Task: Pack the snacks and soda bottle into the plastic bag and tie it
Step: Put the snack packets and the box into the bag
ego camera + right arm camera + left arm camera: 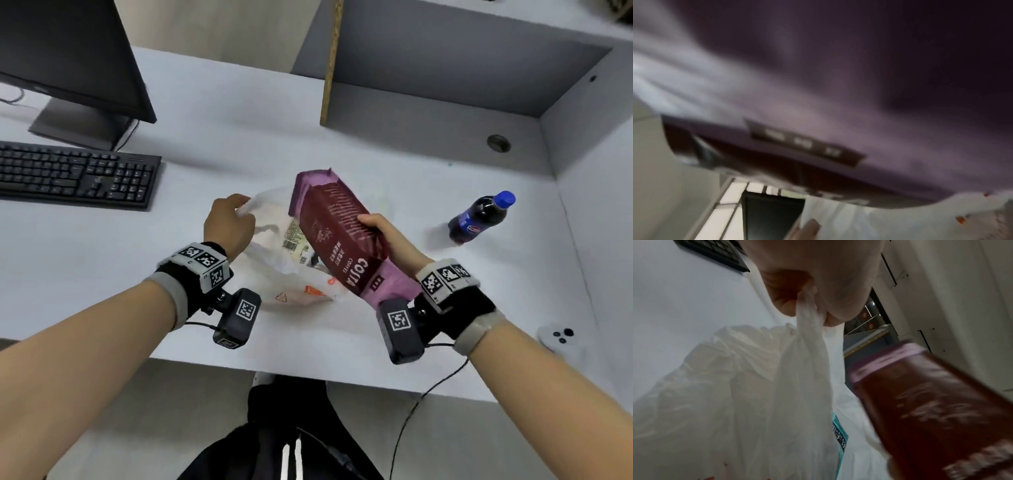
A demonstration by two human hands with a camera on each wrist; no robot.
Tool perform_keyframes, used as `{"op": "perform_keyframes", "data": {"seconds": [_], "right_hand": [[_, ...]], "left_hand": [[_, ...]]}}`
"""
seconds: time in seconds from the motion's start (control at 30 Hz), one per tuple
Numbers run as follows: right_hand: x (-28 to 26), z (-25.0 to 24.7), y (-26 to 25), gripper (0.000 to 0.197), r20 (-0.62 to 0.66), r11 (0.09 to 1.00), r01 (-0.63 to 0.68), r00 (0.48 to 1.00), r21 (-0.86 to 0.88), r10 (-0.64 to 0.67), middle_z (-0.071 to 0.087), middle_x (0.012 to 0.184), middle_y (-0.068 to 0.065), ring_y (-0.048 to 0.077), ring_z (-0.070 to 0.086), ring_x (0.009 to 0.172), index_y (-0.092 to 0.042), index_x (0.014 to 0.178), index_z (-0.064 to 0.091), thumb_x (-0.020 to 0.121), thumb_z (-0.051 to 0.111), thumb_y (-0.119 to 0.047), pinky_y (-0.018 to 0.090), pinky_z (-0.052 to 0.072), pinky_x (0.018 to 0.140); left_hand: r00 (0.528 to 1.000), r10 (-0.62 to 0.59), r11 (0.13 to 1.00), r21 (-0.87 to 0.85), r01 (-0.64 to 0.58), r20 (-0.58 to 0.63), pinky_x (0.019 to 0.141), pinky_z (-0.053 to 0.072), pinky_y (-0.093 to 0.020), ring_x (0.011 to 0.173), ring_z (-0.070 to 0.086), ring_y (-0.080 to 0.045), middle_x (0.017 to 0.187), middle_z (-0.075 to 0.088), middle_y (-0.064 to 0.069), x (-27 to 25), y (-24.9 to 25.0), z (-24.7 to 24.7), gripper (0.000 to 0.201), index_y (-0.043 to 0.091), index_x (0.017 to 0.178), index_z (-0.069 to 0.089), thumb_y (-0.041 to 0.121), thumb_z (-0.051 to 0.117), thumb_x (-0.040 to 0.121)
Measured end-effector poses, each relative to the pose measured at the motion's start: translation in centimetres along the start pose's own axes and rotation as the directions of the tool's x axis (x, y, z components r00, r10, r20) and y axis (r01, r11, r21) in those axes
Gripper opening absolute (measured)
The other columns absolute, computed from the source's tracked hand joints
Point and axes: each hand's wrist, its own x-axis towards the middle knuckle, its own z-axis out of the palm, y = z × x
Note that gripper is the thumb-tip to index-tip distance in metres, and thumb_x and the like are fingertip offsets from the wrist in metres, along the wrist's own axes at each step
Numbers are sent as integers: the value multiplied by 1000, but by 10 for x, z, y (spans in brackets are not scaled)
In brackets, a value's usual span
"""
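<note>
1. Nearest the desk's point(342, 137) front edge, the right hand point(387, 236) is seen wrapped around the right side of a maroon and pink Costa coffee packet point(337, 236), fingers curled over its face; the grasp itself is hidden in the blurred right wrist view, which is filled by the packet's pink end.
2. The packet's long axis is held tilted, running from its near pink end, close to the right wrist, up and away toward its folded far end. It is held over the white plastic bag point(274, 260), its near end down at the bag's mouth; whether it has passed inside cannot be told.
3. The left hand point(227, 224) is clenched on a gathered handle strip of the bag, as shown in the left wrist view, where the film point(809, 340) is pinched between thumb and fingers and held up, so that the mouth is kept lifted.
4. The bag is found at the middle of the desk, just left of the packet; it is thin, crumpled and translucent, with a printed snack wrapper point(294, 236) showing through it.
5. The coming move is judged to turn on the packet's near end being steered down through the held-up mouth.
6. Farther off, toward the desk's right edge, a dark soda bottle point(479, 217) with a blue cap is left standing, well apart from the bag and nearer the right hand.
</note>
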Motion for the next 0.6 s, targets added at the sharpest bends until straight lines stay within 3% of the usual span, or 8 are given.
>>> {"op": "perform_keyframes", "data": {"seconds": [0.17, 0.27, 0.37, 0.43, 0.5, 0.53, 0.6], "right_hand": [[38, 38, 3, 30, 63, 941, -86, 992, -326, 113, 66, 46, -7, -2, 60, 41, -12, 77, 53, 99, 34, -20, 8, 48, 52], [48, 60, 10, 29, 60, 899, -138, 982, -415, 179, 65, 56, 0, 7, 59, 48, -11, 82, 54, 99, 34, -26, 11, 45, 52], [51, 81, 10, 31, 16, 899, -174, 980, -402, 197, 55, 63, 6, 14, 52, 54, -13, 81, 57, 93, 42, -38, 13, 44, 50], [56, 92, 11, 37, -57, 919, -200, 980, -339, 192, 62, 66, 7, 21, 58, 59, -15, 78, 63, 74, 56, -51, 25, 49, 70], [70, 92, 17, 60, -126, 934, -134, 987, -332, 97, 70, 90, 9, 27, 65, 82, -17, 97, 67, 53, 63, -58, 37, 48, 92], [71, 93, 17, 72, -182, 937, -94, 983, -336, 34, 70, 104, 8, 28, 66, 95, -18, 110, 64, 51, 63, -58, 39, 47, 99], [69, 93, 14, 71, -318, 921, -22, 942, -389, -112, 67, 115, 4, 25, 64, 105, -19, 122, 58, 60, 66, -53, 39, 46, 101]], "left_hand": [[992, 99, 995, -10, -100, -77, 75, 38, -26, 90, 58, -24, 105, 69, -10, 1, -8, -23, 26, 12, 103, 67, 17, 46, 87], [982, 187, 976, -112, -188, -19, 74, 41, -19, 92, 59, -15, 101, 72, -4, 0, -4, -28, 24, 15, 96, 72, 25, 52, 90], [962, 259, 945, -229, -234, 86, 75, 43, -3, 90, 63, -12, 97, 73, -2, -5, 7, -28, 19, 16, 93, 74, 21, 57, 88], [960, 261, 915, -342, -214, 98, 82, 48, -10, 89, 67, -8, 93, 73, -6, -8, 15, -31, 16, 12, 94, 74, 19, 60, 87], [956, 280, 871, -444, -212, 92, 77, 48, -8, 78, 66, 6, 86, 71, -5, -10, 26, -38, 16, 8, 95, 72, 16, 60, 87], [949, 300, 851, -478, -218, 101, 73, 46, -4, 74, 65, 10, 84, 70, -3, -11, 32, -40, 17, 6, 95, 71, 15, 59, 87], [929, 340, 824, -522, -221, 144, 70, 44, -2, 73, 64, 12, 85, 70, 0, -11, 45, -45, 20, 5, 97, 71, 17, 58, 88]]}}
